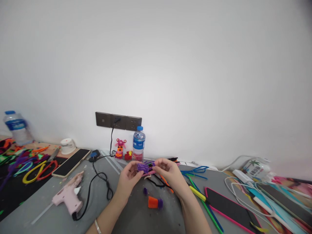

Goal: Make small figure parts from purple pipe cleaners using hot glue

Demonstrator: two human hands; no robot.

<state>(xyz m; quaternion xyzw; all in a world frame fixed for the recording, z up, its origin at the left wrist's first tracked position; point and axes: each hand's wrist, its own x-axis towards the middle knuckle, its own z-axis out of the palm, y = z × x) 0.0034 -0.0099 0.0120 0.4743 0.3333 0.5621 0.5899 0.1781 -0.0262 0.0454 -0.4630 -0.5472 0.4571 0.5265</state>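
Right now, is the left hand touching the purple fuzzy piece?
Touching. The head view shows the left hand holding the purple fuzzy piece at its left end, thumb and fingertips against it.

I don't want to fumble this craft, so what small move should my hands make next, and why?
Perhaps bring the right hand in to the purple piece: the left hand holds it, and the right is close by.
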